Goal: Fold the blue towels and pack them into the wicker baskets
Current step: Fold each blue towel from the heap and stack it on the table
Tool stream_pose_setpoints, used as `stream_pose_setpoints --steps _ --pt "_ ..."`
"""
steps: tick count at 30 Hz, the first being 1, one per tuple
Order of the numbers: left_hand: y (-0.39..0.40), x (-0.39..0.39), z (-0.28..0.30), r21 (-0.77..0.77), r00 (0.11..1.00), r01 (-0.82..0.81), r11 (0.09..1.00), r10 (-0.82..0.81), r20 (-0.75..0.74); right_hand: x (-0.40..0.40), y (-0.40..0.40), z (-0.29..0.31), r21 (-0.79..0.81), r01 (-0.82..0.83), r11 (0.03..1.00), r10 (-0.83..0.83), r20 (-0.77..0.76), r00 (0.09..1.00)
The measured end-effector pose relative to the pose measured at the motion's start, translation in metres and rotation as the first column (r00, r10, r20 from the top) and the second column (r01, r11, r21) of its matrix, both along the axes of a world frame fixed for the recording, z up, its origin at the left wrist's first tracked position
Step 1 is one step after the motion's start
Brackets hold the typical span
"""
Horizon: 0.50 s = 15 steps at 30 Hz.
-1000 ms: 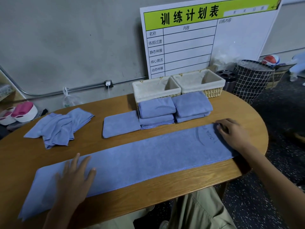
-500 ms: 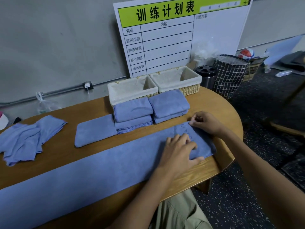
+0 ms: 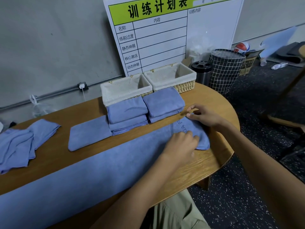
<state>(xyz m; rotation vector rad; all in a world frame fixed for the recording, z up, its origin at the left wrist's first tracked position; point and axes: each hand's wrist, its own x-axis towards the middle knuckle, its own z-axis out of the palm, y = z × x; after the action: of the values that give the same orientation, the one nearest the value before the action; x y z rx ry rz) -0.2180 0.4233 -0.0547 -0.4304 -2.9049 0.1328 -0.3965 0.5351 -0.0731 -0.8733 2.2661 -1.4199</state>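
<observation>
— We see a dim, cool, even light; the grey concrete wall [image 3: 49,38] looks murky and shadows under the stacked folded blue towels [image 3: 145,111] stay soft.

— We notice wide-angle bending at the edges, where the oval wooden table [image 3: 206,166] curves, and slight blur throughout.

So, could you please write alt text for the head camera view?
Both hands grip the right end of a long blue towel on a wooden table: left hand nearer, right hand farther. Behind lie folded towels and two empty wicker baskets.
</observation>
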Motion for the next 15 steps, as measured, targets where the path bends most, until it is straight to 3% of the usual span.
stream_pose_setpoints --steps 5,15 --pt "-0.002 -0.003 0.002 0.025 1.000 0.001 1.000 -0.002 0.009 -0.001 -0.003 -0.002 -0.008 0.002 1.000 -0.002 0.005 1.000" --pt "0.020 -0.016 -0.008 -0.028 0.984 -0.179 0.983 0.179 -0.001 -0.003 -0.006 -0.002 -0.008 0.019 1.000 -0.019 0.073 0.997"
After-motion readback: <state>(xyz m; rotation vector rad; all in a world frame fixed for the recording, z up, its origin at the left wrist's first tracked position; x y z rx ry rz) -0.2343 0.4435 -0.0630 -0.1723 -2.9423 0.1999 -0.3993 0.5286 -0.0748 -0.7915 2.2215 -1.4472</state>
